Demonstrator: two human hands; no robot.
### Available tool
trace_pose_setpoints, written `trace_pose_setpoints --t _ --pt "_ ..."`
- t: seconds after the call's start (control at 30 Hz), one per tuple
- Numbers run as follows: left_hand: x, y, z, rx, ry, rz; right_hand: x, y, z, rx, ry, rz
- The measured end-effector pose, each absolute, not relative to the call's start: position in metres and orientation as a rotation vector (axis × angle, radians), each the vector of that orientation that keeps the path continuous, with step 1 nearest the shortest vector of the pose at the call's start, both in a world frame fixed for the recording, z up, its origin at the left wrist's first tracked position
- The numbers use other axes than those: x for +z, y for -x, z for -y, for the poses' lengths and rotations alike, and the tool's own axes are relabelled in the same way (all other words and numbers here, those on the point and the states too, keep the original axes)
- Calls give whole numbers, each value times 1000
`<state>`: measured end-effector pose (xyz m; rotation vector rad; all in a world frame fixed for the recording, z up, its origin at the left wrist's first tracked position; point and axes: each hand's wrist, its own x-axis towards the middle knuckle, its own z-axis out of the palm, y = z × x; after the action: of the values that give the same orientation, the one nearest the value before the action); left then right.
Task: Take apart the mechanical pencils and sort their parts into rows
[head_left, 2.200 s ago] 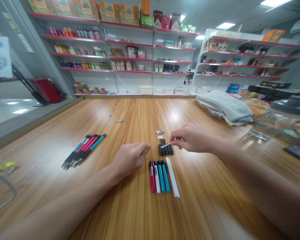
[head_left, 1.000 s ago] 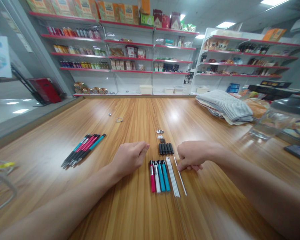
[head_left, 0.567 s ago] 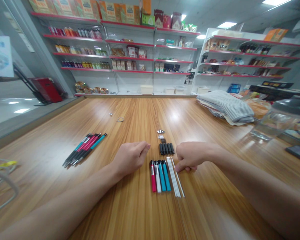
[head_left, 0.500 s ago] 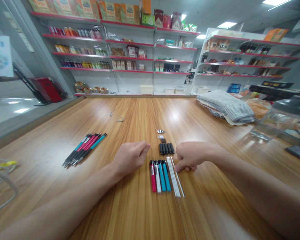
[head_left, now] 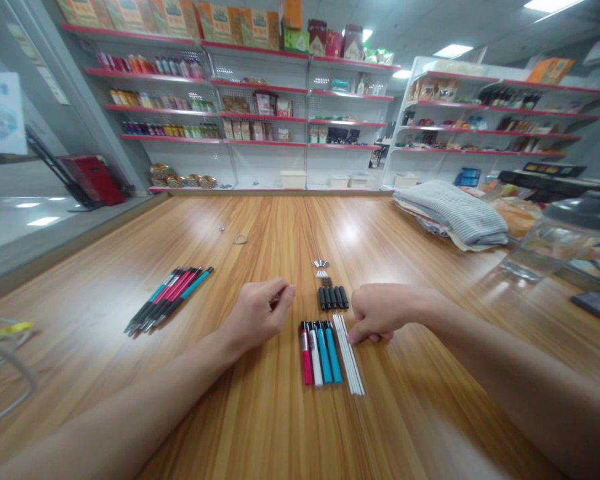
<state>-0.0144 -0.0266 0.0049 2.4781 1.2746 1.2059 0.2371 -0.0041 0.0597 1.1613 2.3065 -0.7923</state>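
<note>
My right hand [head_left: 385, 312] is closed on the table, its fingers curled under and a fingertip touching the outer edge of the white pen refills [head_left: 351, 363], which lie together in a tight row. Left of them are several pen barrels [head_left: 323, 353] in red, white and blue with black ends. Above these sit several short black grips [head_left: 333, 298], then small dark springs [head_left: 327, 282], little white parts [head_left: 322, 273] and silver tips [head_left: 321, 263]. My left hand [head_left: 260, 310] rests loosely curled left of the barrels, with nothing visible in it.
A bundle of assembled pens [head_left: 170, 299] lies on the left. A cable ring [head_left: 241, 239] is farther back. Folded striped cloth [head_left: 450, 210], a clear water jug [head_left: 545, 240] and a phone [head_left: 597, 308] are on the right. A white cable [head_left: 25, 373] loops at the left edge.
The outermost refill has moved left against the others, with my right fingertip at it. My left hand's thumb and index finger have shifted slightly, showing a gap between them.
</note>
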Motion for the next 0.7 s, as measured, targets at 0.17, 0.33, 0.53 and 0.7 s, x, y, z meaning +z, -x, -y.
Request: trace_pose_setpoints --t 0.17,0.33,0.53,0.7 --pt "6 16 27 1254 -2340 -1257 61 -238 4 -817 -1170 -2304" --pt "4 21 25 1237 -2216 -1234 59 -237 2 -777 -1200 -2313" --pt "1 19 25 1343 -1870 -1081 64 -241 1 -732 -1184 -2325" --pt "3 11 17 1470 -1463 -872 67 -230 7 -200 -1360 -2857"
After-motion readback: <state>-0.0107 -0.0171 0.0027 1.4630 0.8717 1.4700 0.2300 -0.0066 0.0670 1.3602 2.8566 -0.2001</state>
